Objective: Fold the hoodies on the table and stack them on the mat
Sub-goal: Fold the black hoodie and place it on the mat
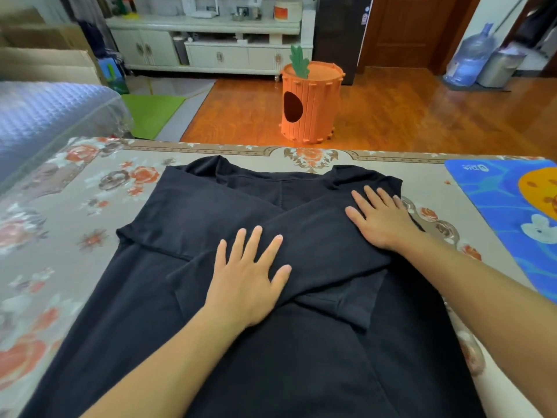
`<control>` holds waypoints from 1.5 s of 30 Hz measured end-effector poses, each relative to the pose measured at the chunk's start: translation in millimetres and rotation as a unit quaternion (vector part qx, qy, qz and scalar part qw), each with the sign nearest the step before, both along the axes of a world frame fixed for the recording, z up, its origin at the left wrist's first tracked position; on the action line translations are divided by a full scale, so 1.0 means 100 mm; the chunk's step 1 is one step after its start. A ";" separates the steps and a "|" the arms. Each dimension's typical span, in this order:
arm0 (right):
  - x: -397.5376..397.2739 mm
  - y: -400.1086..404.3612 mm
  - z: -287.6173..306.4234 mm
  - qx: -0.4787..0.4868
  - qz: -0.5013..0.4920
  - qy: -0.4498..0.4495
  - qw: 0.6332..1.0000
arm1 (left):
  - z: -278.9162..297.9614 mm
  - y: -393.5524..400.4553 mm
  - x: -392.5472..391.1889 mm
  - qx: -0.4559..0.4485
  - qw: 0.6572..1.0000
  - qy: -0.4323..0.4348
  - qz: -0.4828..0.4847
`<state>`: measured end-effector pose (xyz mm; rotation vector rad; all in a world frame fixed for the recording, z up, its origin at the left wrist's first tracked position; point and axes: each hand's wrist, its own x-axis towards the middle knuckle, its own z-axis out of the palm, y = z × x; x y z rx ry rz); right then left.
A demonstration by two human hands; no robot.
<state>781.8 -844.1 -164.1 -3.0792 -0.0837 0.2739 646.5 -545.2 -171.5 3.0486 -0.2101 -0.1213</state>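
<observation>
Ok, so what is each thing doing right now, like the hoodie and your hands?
Black fabric hoodie: flat on the table, both sleeves folded in and crossed.
Left hand: open, pressing the crossed sleeves.
Right hand: open, pressing the hoodie's shoulder.
Blue cartoon mat: flat, nothing visible on it.

An orange carrot-shaped bin [311,104] stands on the wooden floor [422,116] near a water jug [470,55].

We see the hoodie [187,297] spread across the middle of the surface [60,236], its sleeves crossed over its body — the mat [494,206] lies at the right edge, apart from it. Both hands rest on the sleeves — left hand [247,279] centrally, right hand [382,218] nearer the mat.
</observation>
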 end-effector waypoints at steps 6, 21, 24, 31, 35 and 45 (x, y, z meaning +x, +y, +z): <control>-0.50 0.54 0.45 0.026 0.013 -0.120 0.992 | 0.21 0.02 -0.05 -0.058 0.996 0.065 0.037; -1.99 0.47 0.30 0.022 0.297 -0.370 0.880 | 0.43 0.92 -0.20 -0.292 0.917 0.019 0.271; -2.12 0.45 0.40 0.019 0.316 -0.416 0.852 | 0.52 0.95 -0.19 -0.393 0.876 -0.013 0.281; -2.16 0.46 0.18 -0.005 0.418 -0.255 0.872 | 0.50 0.98 -0.24 -0.405 0.863 0.027 0.301; -2.01 0.51 0.42 0.113 0.324 -0.210 0.916 | 0.41 0.98 -0.35 -0.001 0.983 0.007 0.186; -1.16 0.76 0.21 0.003 0.148 0.062 0.987 | 0.11 0.19 -0.48 0.025 0.984 0.055 -0.170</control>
